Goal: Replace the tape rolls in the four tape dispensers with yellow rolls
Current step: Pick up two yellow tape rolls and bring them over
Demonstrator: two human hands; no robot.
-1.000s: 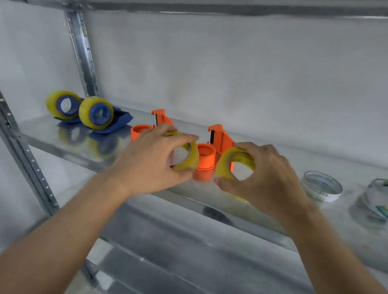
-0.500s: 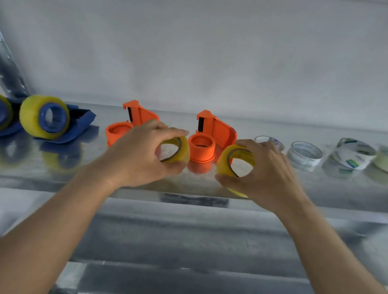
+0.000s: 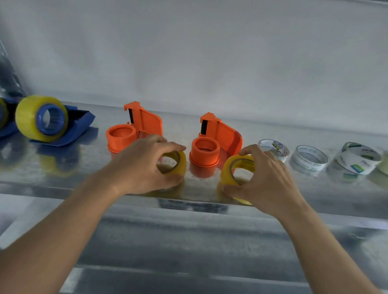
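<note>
Far left on the metal shelf (image 3: 52, 180): two blue dispensers (image 3: 76, 127), each loaded with a yellow roll (image 3: 29, 120). Next, left orange dispenser (image 3: 133, 132), hub bare. Left hand (image 3: 142, 164) grips a yellow tape roll (image 3: 181, 163), fingers over the top, thumb under, roll on edge just in front of that dispenser. Right orange dispenser (image 3: 218, 141), hub also bare. Right hand (image 3: 265, 179) pinches a second yellow roll (image 3: 230, 169) the same way, beside that dispenser. Far right: clear and printed rolls (image 3: 309, 158) lying flat in a row.
</note>
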